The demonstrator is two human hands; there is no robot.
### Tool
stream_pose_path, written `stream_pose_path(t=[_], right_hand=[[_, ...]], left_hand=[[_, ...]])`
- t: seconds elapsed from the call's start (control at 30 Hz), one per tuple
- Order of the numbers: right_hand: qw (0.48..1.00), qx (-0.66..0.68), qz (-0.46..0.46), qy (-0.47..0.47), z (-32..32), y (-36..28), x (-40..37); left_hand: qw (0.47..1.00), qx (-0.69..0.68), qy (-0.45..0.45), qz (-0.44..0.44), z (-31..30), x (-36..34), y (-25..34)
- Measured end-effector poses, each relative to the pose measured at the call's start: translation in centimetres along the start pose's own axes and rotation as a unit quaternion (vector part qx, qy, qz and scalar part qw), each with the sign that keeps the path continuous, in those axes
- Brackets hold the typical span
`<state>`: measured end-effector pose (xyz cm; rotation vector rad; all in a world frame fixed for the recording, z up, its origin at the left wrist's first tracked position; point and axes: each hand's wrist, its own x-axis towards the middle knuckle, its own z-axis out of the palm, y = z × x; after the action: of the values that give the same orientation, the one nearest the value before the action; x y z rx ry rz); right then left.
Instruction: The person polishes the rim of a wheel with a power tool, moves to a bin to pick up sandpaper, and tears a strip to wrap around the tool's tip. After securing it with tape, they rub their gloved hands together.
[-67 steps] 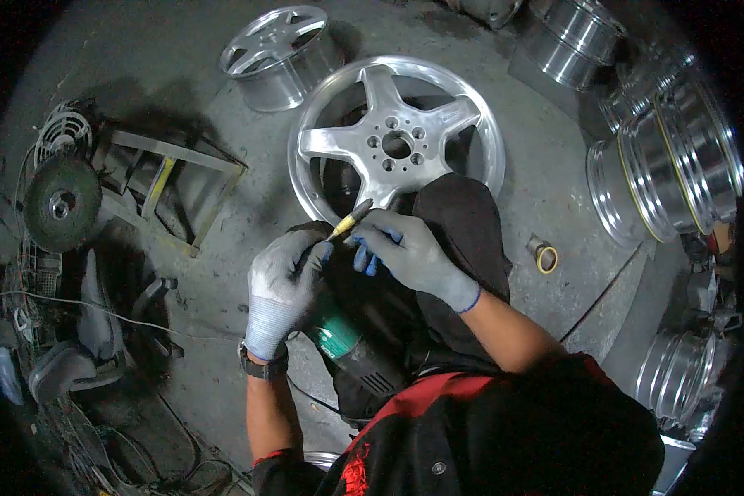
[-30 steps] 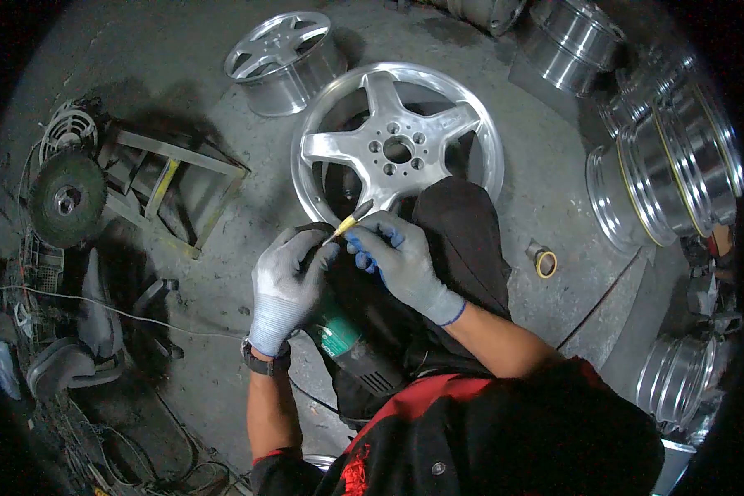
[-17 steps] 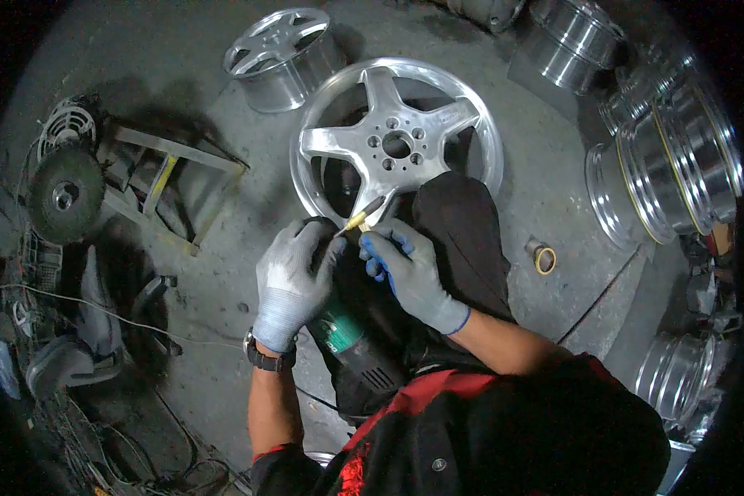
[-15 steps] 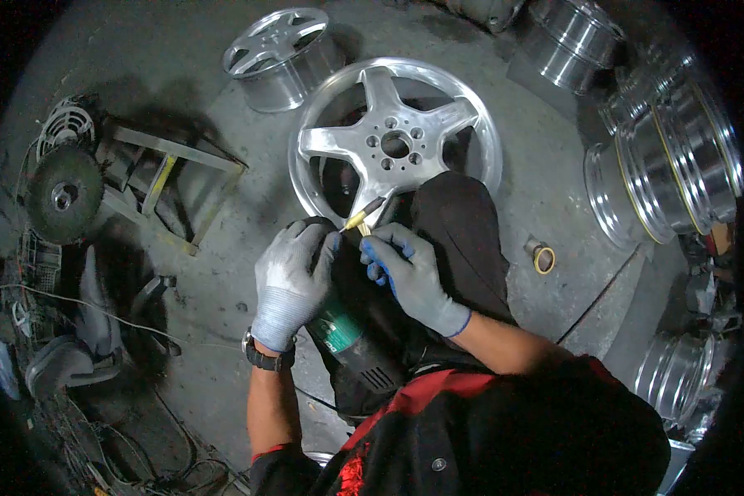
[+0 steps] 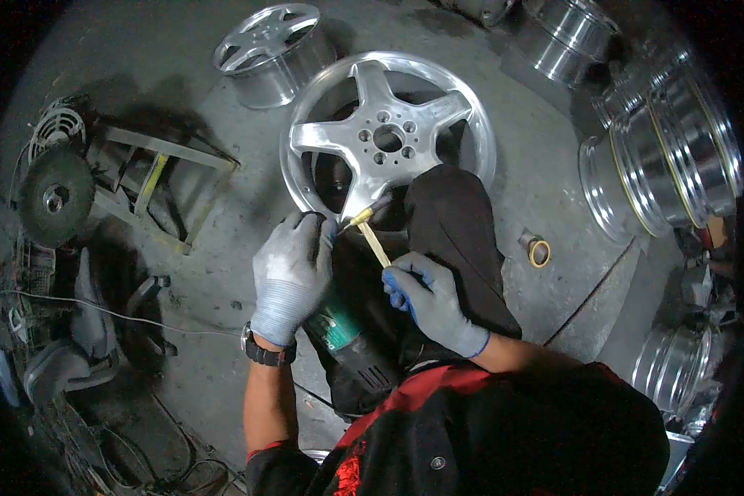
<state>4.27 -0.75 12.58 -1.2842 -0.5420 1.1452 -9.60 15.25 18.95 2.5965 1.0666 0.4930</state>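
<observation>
My left hand (image 5: 288,269), in a grey-white glove, is pinched on the thin shaft of a small rod-like bit (image 5: 364,217) with a dark rounded tip and a yellow band around its middle. From that band a pale yellow strip of tape (image 5: 374,245) runs taut down to my right hand (image 5: 430,299), whose gloved fingers are closed on its lower end. A green and black power tool (image 5: 339,335) lies across my lap below the left hand. Just beyond both hands is a polished five-spoke wheel rim (image 5: 372,174); my knee covers part of its near edge.
A roll of tape (image 5: 540,254) is on the floor at right. Shiny rims (image 5: 653,174) are stacked farther right, and another rim (image 5: 277,66) stands behind. At left are a metal frame (image 5: 161,178), a round disc (image 5: 55,197) and a cable (image 5: 124,314).
My right hand has moved down and slightly right, away from the bit, and a longer length of tape now shows between them. The left hand stays nearly in place.
</observation>
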Motion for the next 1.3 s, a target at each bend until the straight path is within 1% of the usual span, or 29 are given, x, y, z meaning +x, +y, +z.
stream_pose_path(t=[0.1, 0.23, 0.33, 0.4, 0.43, 0.5, 0.53, 0.6, 0.73, 0.8, 0.83, 0.9, 1.03, 1.1, 1.13, 1.2, 1.23, 1.3], right_hand=[[1.0, -0.006, -0.003, 0.002, -0.7, 0.2, -1.0], [0.999, -0.032, 0.005, 0.002, -1.3, -0.1, -2.2], [0.999, -0.038, 0.001, 0.004, -2.2, -0.1, -3.1], [0.998, -0.052, 0.033, 0.019, -2.6, -0.8, -3.8], [0.998, -0.052, 0.033, 0.019, -2.7, -1.0, -4.1], [0.996, -0.065, 0.048, 0.022, -3.0, -1.4, -4.7], [0.996, -0.065, 0.049, 0.021, -3.2, -1.3, -5.0], [0.996, -0.064, 0.051, 0.019, -3.9, -1.2, -5.6], [0.992, -0.096, 0.075, 0.035, -4.7, -2.2, -6.7], [0.994, -0.074, 0.075, 0.04, -5.5, -1.7, -7.2], [0.994, -0.074, 0.075, 0.04, -5.8, -2.0, -7.5], [0.987, -0.119, 0.096, 0.056, -6.2, -3.5, -8.1], [0.981, -0.14, 0.12, 0.067, -7.7, -4.0, -9.0], [0.974, -0.162, 0.138, 0.071, -8.8, -3.9, -9.5], [0.974, -0.162, 0.138, 0.071, -9.3, -3.8, -9.8], [0.968, -0.217, 0.109, 0.069, -10.3, -3.9, -10.2], [0.968, -0.217, 0.109, 0.069, -10.8, -3.8, -10.5], [0.963, -0.249, 0.09, 0.057, -12.1, -3.7, -11.0]], left_hand=[[1.0, -0.003, -0.017, -0.016, -0.8, 0.1, 1.2], [0.999, 0.008, -0.05, -0.003, -1.0, 0.1, 1.0], [0.999, 0.013, -0.037, -0.017, -0.6, -0.1, 0.7], [1.0, -0.002, -0.023, -0.004, -0.5, -0.1, 0.6], [1.0, -0.002, -0.023, -0.005, -0.4, -0.1, 0.4], [0.998, -0.043, 0.027, 0.043, 0.1, -0.2, -0.1], [0.998, -0.043, 0.026, 0.042, 0.1, -0.2, -0.1], [1.0, -0.022, 0.008, -0.01, 0.0, -0.1, 0.3], [0.999, -0.036, 0.002, -0.021, -0.4, -0.1, 1.1], [0.996, -0.049, -0.038, -0.057, -0.7, 0.0, 1.5], [0.996, -0.05, -0.038, -0.057, -0.9, 0.2, 1.7], [0.992, -0.049, -0.074, -0.09, -1.3, 0.4, 2.1], [0.995, -0.043, -0.064, -0.069, -0.7, 0.2, 1.5], [0.997, -0.056, -0.038, -0.039, -0.6, 0.2, 1.4], [0.997, -0.056, -0.038, -0.039, -0.6, 0.2, 1.4], [0.997, -0.056, -0.036, -0.039, -0.5, 0.2, 1.3], [0.997, -0.056, -0.037, -0.039, -0.6, 0.3, 1.4], [0.994, -0.058, -0.06, -0.069, -0.8, 0.4, 1.7]])
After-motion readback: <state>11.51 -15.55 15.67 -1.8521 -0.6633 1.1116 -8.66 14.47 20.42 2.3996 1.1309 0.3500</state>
